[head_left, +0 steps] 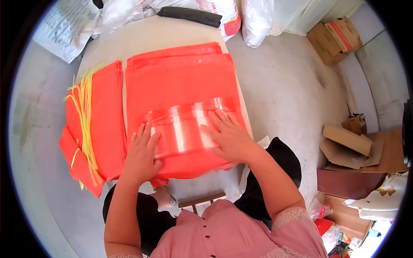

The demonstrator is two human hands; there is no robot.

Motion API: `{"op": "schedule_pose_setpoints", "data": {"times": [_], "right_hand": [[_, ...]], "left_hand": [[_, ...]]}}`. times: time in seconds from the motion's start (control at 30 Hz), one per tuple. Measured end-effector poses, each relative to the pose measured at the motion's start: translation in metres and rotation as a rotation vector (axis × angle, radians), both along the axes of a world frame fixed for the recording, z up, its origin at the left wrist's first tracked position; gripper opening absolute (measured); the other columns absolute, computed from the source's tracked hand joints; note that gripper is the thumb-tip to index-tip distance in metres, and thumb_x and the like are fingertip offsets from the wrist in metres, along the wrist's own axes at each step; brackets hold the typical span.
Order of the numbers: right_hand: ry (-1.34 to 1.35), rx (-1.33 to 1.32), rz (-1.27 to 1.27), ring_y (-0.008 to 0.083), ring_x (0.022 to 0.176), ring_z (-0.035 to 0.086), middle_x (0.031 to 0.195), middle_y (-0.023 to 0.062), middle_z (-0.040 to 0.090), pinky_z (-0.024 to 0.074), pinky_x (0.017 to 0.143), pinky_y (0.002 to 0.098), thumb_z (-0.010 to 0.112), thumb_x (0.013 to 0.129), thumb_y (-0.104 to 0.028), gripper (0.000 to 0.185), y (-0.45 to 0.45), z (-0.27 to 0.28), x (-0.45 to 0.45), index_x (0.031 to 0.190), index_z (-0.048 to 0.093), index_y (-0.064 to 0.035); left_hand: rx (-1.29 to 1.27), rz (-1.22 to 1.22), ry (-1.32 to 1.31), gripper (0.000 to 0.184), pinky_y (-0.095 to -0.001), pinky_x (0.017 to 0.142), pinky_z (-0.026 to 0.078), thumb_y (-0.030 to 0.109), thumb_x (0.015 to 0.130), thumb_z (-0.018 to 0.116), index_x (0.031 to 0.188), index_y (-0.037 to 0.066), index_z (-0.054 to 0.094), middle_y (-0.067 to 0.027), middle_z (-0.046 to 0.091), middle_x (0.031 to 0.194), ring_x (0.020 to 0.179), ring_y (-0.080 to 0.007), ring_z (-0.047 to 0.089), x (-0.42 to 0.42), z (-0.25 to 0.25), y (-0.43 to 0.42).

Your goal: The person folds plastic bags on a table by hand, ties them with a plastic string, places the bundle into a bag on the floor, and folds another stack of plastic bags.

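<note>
A stack of red sheets (pixel 180 81) lies on the pale table (pixel 107 41). Across its near part is a folded section with shiny whitish bands (pixel 178 129). My left hand (pixel 143 150) rests at the left edge of this section, fingers spread and pointing away from me. On its right side my right hand (pixel 230 135) lies flat with fingers apart. Neither hand grips anything. Left of the stack is a second red pile (pixel 105 120), with yellow strips (pixel 86 116) lying along it. A smaller red bundle (pixel 77 161) with a yellow tie sits at its near left.
White bags (pixel 258 19) and a dark rolled item (pixel 189 16) are beyond the table's far edge. Cardboard boxes stand on the floor at the far right (pixel 333 41), with an open carton (pixel 350 148) nearer on the right. My knees are under the table's near edge.
</note>
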State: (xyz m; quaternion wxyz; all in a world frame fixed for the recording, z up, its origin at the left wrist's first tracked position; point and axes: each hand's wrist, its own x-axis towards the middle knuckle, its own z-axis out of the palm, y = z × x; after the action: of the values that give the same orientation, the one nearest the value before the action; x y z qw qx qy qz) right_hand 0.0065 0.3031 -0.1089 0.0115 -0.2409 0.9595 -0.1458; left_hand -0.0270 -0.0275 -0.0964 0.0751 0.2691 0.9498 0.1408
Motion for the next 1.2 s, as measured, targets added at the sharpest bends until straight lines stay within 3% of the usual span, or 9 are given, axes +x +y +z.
{"op": "schedule_pose_setpoints", "data": {"times": [0.2, 0.4, 0.53, 0.67, 0.83, 0.93, 1.03, 1.13, 1.2], "right_hand": [[-0.106, -0.068, 0.029, 0.0410, 0.158, 0.023, 0.168, 0.0242, 0.031, 0.0182, 0.129, 0.0531, 0.068, 0.091, -0.024, 0.068, 0.012, 0.008, -0.002, 0.155, 0.049, -0.0116], [-0.002, -0.147, 0.086, 0.0371, 0.158, 0.025, 0.169, 0.0206, 0.031, 0.0191, 0.130, 0.0500, 0.070, 0.090, -0.031, 0.074, 0.030, -0.021, -0.005, 0.156, 0.046, -0.0068], [-0.072, -0.067, 0.067, 0.0368, 0.159, 0.024, 0.170, 0.0207, 0.029, 0.0189, 0.131, 0.0475, 0.069, 0.088, -0.027, 0.074, 0.033, -0.009, -0.003, 0.156, 0.048, -0.0073], [-0.146, -0.013, 0.022, 0.0365, 0.159, 0.024, 0.170, 0.0205, 0.029, 0.0198, 0.130, 0.0464, 0.064, 0.089, -0.019, 0.069, 0.032, 0.005, 0.001, 0.156, 0.049, -0.0099], [-0.291, -0.058, -0.053, 0.0382, 0.159, 0.024, 0.171, 0.0179, 0.029, 0.0207, 0.131, 0.0483, 0.061, 0.084, 0.000, 0.072, 0.031, 0.021, -0.006, 0.153, 0.052, -0.0134], [-0.277, -0.158, -0.044, 0.0398, 0.158, 0.024, 0.169, 0.0191, 0.032, 0.0218, 0.130, 0.0488, 0.058, 0.083, 0.004, 0.067, 0.036, 0.020, -0.007, 0.148, 0.059, -0.0106], [-0.123, -0.259, -0.011, 0.0321, 0.140, 0.054, 0.146, 0.0145, 0.062, 0.0420, 0.118, 0.0434, 0.058, 0.085, 0.004, 0.057, 0.046, 0.018, -0.010, 0.140, 0.066, -0.0094], [-0.541, -0.636, -0.318, 0.0151, 0.104, 0.066, 0.107, 0.0041, 0.071, 0.0536, 0.095, 0.0324, 0.058, 0.092, 0.000, 0.041, 0.051, 0.035, -0.008, 0.131, 0.071, -0.0058], [-0.542, -0.815, -0.471, 0.0082, 0.091, 0.061, 0.095, -0.0008, 0.066, 0.0527, 0.085, 0.0274, 0.059, 0.097, -0.005, 0.035, 0.041, 0.046, -0.013, 0.130, 0.070, -0.0039]], "left_hand": [[0.018, -0.010, -0.029, 0.077, -0.0585, 0.125, 0.025, 0.016, 0.073, 0.069, 0.147, 0.008, 0.053, -0.0257, 0.029, 0.168, 0.157, -0.0423, 0.027, -0.002, 0.003, -0.005], [0.035, -0.005, -0.041, 0.082, -0.0602, 0.125, 0.024, 0.014, 0.073, 0.068, 0.154, 0.013, 0.052, -0.0257, 0.026, 0.170, 0.157, -0.0457, 0.024, -0.004, 0.004, -0.012], [-0.013, 0.005, -0.011, 0.082, -0.0595, 0.126, 0.022, 0.012, 0.074, 0.065, 0.155, 0.014, 0.052, -0.0214, 0.028, 0.171, 0.158, -0.0437, 0.023, 0.003, 0.007, -0.012], [-0.037, -0.014, 0.034, 0.083, -0.0567, 0.127, 0.023, 0.006, 0.072, 0.062, 0.155, 0.010, 0.050, -0.0144, 0.030, 0.171, 0.159, -0.0371, 0.024, 0.005, 0.014, -0.015], [0.035, -0.052, -0.026, 0.076, -0.0566, 0.126, 0.026, -0.001, 0.076, 0.055, 0.151, 0.010, 0.054, -0.0149, 0.037, 0.168, 0.155, -0.0373, 0.033, -0.004, 0.009, -0.026], [0.065, -0.045, -0.041, 0.068, -0.0549, 0.125, 0.028, -0.003, 0.079, 0.055, 0.146, 0.010, 0.059, -0.0163, 0.041, 0.165, 0.153, -0.0380, 0.036, -0.005, 0.013, -0.029], [0.216, -0.037, -0.099, 0.055, -0.0512, 0.124, 0.031, 0.000, 0.082, 0.057, 0.136, 0.005, 0.065, -0.0163, 0.051, 0.158, 0.151, -0.0367, 0.039, -0.009, 0.008, -0.039], [0.578, 0.104, -0.148, 0.034, -0.0432, 0.108, 0.047, 0.009, 0.092, 0.061, 0.124, 0.003, 0.071, -0.0151, 0.068, 0.134, 0.130, -0.0300, 0.060, -0.008, -0.012, -0.049], [0.757, 0.393, -0.414, 0.028, -0.0363, 0.095, 0.050, 0.014, 0.099, 0.060, 0.120, 0.001, 0.071, -0.0100, 0.070, 0.117, 0.110, -0.0208, 0.064, -0.007, -0.018, -0.050]]}}
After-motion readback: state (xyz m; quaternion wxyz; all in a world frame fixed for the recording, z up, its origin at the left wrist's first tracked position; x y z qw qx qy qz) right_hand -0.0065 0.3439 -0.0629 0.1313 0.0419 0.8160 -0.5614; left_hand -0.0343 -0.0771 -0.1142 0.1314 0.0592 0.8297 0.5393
